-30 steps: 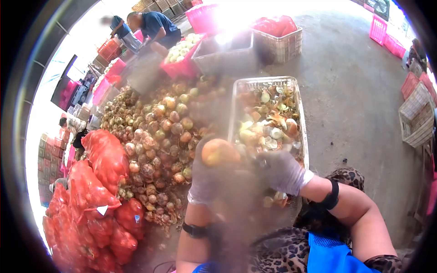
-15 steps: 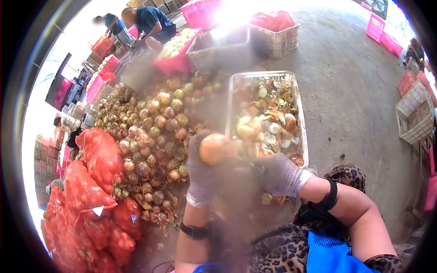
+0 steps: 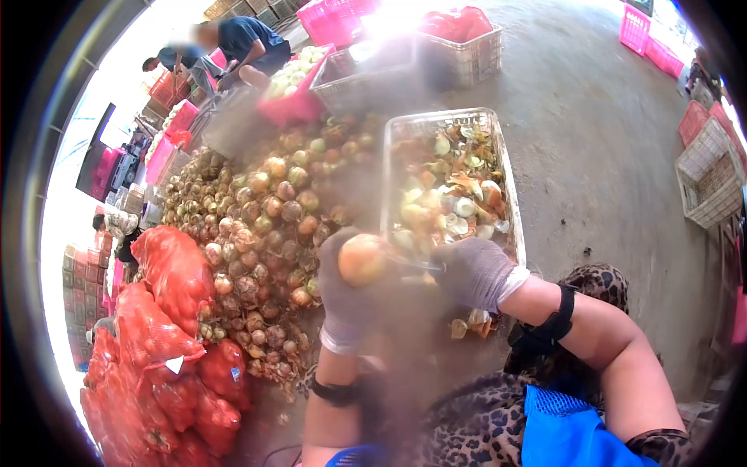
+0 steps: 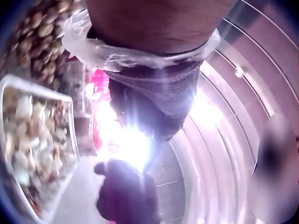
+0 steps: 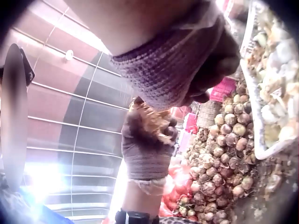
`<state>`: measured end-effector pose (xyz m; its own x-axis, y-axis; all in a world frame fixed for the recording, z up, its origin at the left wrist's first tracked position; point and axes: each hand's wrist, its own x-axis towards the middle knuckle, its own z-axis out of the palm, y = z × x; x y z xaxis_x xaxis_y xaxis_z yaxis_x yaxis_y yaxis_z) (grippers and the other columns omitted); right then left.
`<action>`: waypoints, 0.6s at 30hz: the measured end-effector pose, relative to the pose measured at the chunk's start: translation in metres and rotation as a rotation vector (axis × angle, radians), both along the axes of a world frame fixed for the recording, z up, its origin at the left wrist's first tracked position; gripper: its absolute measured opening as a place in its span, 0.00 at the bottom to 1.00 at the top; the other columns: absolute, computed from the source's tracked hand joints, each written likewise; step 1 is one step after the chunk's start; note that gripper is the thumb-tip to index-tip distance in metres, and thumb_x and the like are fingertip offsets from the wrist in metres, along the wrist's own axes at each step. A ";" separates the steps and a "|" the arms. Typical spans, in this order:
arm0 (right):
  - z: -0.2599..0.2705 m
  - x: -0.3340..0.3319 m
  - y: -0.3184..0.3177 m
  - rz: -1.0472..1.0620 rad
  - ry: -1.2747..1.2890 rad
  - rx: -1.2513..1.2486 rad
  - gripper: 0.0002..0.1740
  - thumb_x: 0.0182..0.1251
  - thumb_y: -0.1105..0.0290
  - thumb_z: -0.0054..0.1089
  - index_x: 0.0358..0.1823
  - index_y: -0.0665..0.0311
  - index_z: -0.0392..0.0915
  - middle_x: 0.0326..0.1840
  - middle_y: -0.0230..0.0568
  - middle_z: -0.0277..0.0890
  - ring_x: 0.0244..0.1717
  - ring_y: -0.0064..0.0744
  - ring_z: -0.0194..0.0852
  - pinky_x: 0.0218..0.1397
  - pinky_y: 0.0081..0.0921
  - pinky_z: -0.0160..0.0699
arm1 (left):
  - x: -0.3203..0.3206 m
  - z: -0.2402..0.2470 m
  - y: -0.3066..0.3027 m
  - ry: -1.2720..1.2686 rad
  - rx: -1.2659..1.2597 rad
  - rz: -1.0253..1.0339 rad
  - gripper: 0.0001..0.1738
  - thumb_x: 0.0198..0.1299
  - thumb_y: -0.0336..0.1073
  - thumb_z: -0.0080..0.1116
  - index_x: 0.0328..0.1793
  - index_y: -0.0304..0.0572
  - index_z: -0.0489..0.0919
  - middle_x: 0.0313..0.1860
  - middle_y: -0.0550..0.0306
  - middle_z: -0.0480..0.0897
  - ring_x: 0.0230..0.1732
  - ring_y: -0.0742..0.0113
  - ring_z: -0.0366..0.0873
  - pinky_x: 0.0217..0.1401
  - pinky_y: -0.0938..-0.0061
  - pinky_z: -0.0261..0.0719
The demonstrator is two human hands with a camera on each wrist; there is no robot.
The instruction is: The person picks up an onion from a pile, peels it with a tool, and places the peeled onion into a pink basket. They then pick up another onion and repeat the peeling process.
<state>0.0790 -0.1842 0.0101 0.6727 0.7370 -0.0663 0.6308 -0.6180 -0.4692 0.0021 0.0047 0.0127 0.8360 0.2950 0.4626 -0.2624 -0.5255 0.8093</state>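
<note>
My gloved left hand (image 3: 341, 296) grips a round yellow-brown onion (image 3: 362, 260) above the near left corner of the crate. Loose papery skin shows on the onion (image 5: 156, 122) in the right wrist view. Just to its right, my gloved right hand (image 3: 476, 272) is curled round a small knife, whose thin blade (image 3: 420, 265) points toward the onion; its handle is hidden in the fist. Beneath the hands stands a white plastic crate (image 3: 509, 187) holding onion skins and cut onion pieces. Glare and a smear on the lens blur the space between the hands.
A large pile of unpeeled onions (image 3: 257, 210) spreads over the floor at the left. Red mesh sacks (image 3: 167, 272) are stacked nearer. Behind are a pink crate (image 3: 292, 107) of peeled onions, a pale crate (image 3: 467, 62) and two people bending. An onion-coloured scrap (image 3: 471, 323) lies by the knee.
The head view has shifted slightly, and the crate sits higher in it. Both hands keep their hold. The onion is slightly farther left in view, and the blade shows more plainly between the hands.
</note>
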 end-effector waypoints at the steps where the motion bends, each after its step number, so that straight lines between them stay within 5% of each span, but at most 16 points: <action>1: -0.003 0.001 0.001 0.017 -0.017 0.018 0.10 0.58 0.60 0.59 0.29 0.58 0.80 0.26 0.49 0.79 0.30 0.50 0.80 0.35 0.41 0.78 | -0.002 -0.001 -0.001 0.173 -0.514 -0.110 0.36 0.40 0.29 0.67 0.61 0.37 0.68 0.48 0.52 0.77 0.46 0.62 0.79 0.50 0.67 0.84; 4: -0.001 -0.001 -0.001 0.097 -0.022 0.073 0.09 0.58 0.62 0.58 0.30 0.60 0.79 0.27 0.48 0.80 0.30 0.49 0.80 0.36 0.40 0.78 | -0.009 0.011 -0.006 0.223 -1.128 -0.351 0.34 0.42 0.23 0.68 0.58 0.37 0.68 0.46 0.51 0.77 0.44 0.63 0.79 0.49 0.70 0.82; 7: -0.023 0.002 0.003 0.496 -0.274 0.051 0.09 0.58 0.65 0.58 0.34 0.60 0.81 0.28 0.45 0.80 0.29 0.47 0.80 0.36 0.38 0.78 | -0.006 0.012 -0.010 0.243 -0.820 -0.195 0.44 0.33 0.32 0.75 0.62 0.39 0.68 0.50 0.55 0.76 0.48 0.63 0.78 0.53 0.68 0.82; 9: -0.041 -0.012 0.008 0.567 -0.500 0.103 0.14 0.56 0.61 0.55 0.40 0.57 0.81 0.43 0.47 0.77 0.51 0.53 0.70 0.56 0.56 0.64 | -0.002 0.003 -0.010 0.149 -0.542 -0.136 0.49 0.31 0.39 0.81 0.63 0.41 0.67 0.52 0.58 0.75 0.52 0.65 0.76 0.56 0.70 0.80; 11: -0.040 -0.014 0.006 0.557 -0.288 -0.004 0.18 0.56 0.61 0.54 0.47 0.57 0.79 0.52 0.47 0.74 0.60 0.58 0.64 0.64 0.67 0.53 | -0.002 -0.003 -0.007 0.147 -0.553 -0.151 0.49 0.31 0.42 0.82 0.63 0.41 0.67 0.52 0.58 0.75 0.53 0.65 0.75 0.56 0.71 0.79; 13: -0.028 -0.013 0.004 0.430 0.002 0.043 0.21 0.55 0.61 0.55 0.50 0.58 0.78 0.57 0.47 0.72 0.64 0.59 0.62 0.68 0.71 0.49 | -0.003 -0.003 -0.003 0.184 -0.579 -0.160 0.50 0.30 0.43 0.82 0.62 0.41 0.67 0.52 0.58 0.75 0.54 0.66 0.75 0.56 0.72 0.79; 16: 0.018 -0.011 -0.002 -0.045 0.481 0.485 0.23 0.49 0.61 0.64 0.47 0.61 0.79 0.54 0.47 0.75 0.64 0.46 0.65 0.68 0.55 0.60 | 0.000 0.002 -0.009 0.313 -0.662 -0.195 0.51 0.30 0.46 0.83 0.62 0.40 0.67 0.52 0.58 0.75 0.53 0.68 0.75 0.54 0.73 0.80; 18: 0.030 -0.006 0.001 -0.237 0.490 0.619 0.23 0.47 0.61 0.66 0.46 0.62 0.79 0.51 0.46 0.76 0.62 0.40 0.68 0.65 0.46 0.66 | 0.001 -0.004 -0.015 0.321 -0.624 -0.283 0.51 0.29 0.44 0.84 0.62 0.42 0.68 0.53 0.58 0.75 0.53 0.68 0.75 0.54 0.72 0.80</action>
